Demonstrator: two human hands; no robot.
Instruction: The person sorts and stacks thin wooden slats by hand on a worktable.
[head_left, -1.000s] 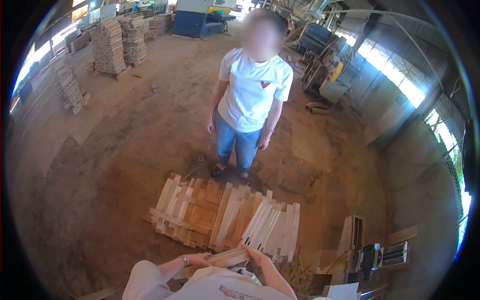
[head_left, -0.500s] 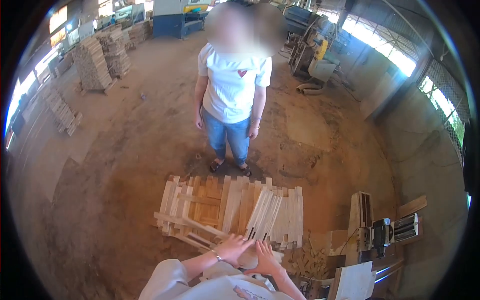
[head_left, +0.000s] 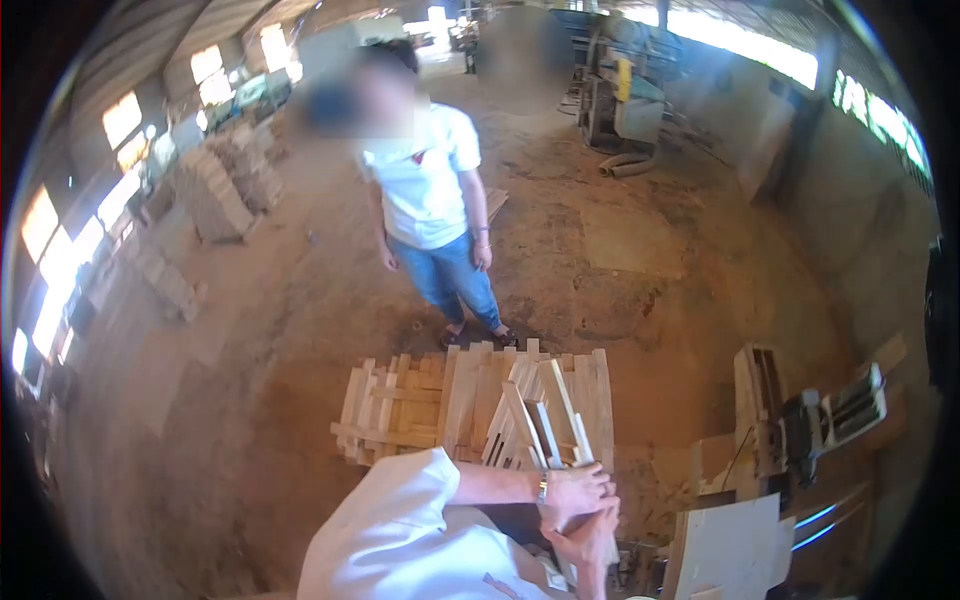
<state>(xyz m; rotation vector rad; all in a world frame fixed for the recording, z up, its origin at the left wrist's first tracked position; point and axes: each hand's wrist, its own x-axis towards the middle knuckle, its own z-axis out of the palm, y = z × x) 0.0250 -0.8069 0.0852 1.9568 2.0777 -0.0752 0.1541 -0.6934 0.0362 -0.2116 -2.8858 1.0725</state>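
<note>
Several narrow wooden strips rise at a slant from my hands, their far ends fanned apart above the pile. My left hand, with a metal band at the wrist, is wrapped around their near ends. Just below it, my right hand is closed on the same bundle, the two hands touching. Part of the grip is hidden behind the fingers. Beneath and beyond lies a low pile of wooden boards, laid side by side, with a few pieces lying crosswise at its left.
A person in a white shirt stands just beyond the pile. At the right are a machine with a slatted metal part and a pale panel. Stacked wood stands far left; a larger machine is at the back.
My hands, spread over the strips before, have closed around several of them and lifted them off the pile, moving right. My view has turned, and the person ahead leans differently.
</note>
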